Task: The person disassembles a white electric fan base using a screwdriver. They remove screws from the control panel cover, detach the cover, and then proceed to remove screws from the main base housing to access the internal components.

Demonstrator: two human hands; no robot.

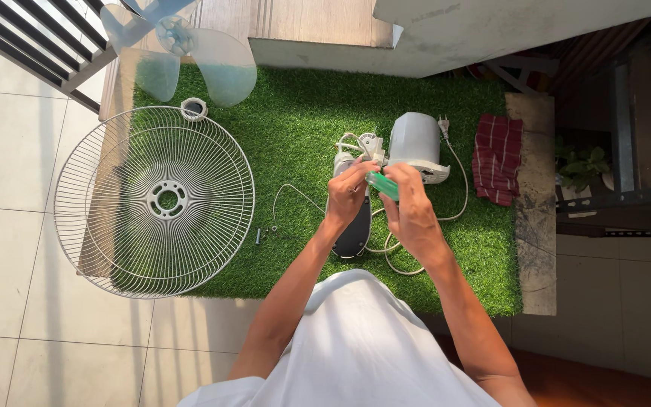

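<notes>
The right hand (414, 213) is wrapped around the translucent green handle of a screwdriver (381, 185), fingers curled shut on it, with the tool angled up toward the white plastic fan motor housing (416, 143) lying on the green artificial grass mat (295, 120). The left hand (346, 194) pinches at the tool's front end, beside the housing's neck, fingers pressed together; the tip itself is hidden. The work would go best with the left fingers guiding the tip squarely into the screw head and the shaft kept in line. The round white wire fan guard (154, 201), the pale blue blade (182, 49) and the loose white cord (457, 188) lie apart.
</notes>
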